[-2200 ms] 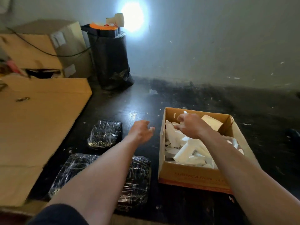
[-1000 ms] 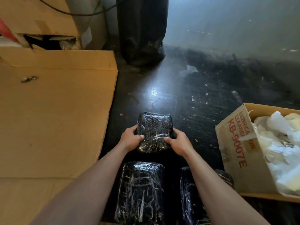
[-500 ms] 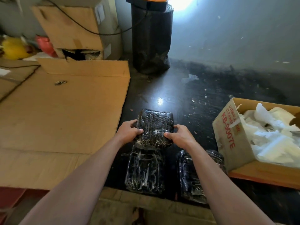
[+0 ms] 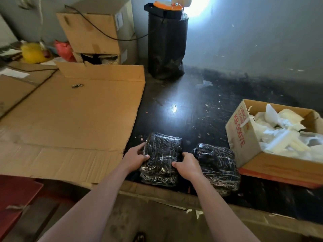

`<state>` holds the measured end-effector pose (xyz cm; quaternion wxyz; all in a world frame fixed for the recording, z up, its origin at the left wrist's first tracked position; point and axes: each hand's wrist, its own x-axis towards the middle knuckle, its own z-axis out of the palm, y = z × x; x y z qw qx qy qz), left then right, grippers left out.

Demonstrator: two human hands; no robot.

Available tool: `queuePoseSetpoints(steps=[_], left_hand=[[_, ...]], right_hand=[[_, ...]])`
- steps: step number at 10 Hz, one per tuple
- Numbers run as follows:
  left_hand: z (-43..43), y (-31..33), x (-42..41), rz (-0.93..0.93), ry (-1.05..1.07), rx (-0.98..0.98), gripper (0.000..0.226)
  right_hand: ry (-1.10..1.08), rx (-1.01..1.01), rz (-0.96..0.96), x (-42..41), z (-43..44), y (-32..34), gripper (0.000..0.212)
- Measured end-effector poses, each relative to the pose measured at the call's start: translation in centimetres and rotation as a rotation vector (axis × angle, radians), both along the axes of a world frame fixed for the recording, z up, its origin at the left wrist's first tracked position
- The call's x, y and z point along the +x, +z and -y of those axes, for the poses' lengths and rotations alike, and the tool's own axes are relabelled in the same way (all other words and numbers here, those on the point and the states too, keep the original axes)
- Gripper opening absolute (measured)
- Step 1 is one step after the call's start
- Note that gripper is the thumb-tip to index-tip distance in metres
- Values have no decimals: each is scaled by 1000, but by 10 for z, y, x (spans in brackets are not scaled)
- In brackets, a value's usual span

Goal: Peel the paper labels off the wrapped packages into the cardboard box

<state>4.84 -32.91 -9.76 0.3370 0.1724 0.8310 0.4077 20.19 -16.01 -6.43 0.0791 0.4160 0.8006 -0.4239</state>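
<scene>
Gripping one pack [image 4: 163,151] from both sides: left hand [image 4: 135,158] clasps its 9 o'clock edge, thumb on top; right hand [image 4: 187,165] clasps the 3 o'clock edge, thumb on top too. Pack sits low centre on the dark floor [image 4: 192,110], seemingly atop another pack, can't tell for sure. No label shows on the top face, so the likely step is to turn it over and find one. To do it well: one hand clamps the pack, the other lifts a label corner with a nail and peels slow and flat, so the paper doesn't tear or drag the film. Scraps go in the box [image 4: 239,137] at 3 o'clock, which holds white paper [image 4: 283,135]. Edges: second pack [image 4: 218,168] lies just beside the right hand, between it and the box; sheet [image 4: 70,119] edge is close at 9 o'clock. Open room: bare floor toward 12 o'clock, up to the bin [image 4: 166,46]. Carry the label over the second pack.
</scene>
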Motion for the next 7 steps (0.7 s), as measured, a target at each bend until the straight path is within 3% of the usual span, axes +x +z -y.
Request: queuePoseSetpoints(steps=[1,5,6,7], left_hand=[[2,-3,4,-7,-16,8,78],[2,-12,10,-159,-85,-14,64],[8,-16,12,-174,-39,64,61],[35,-23,30,-306,165,92,52]], right_hand=[[-17,11,-51,3,12,3,75],[-103,-9,-66,1,21,0,71],[-60,78,-55,5,26,7,64],[1,158,-182,18,24,21,47]])
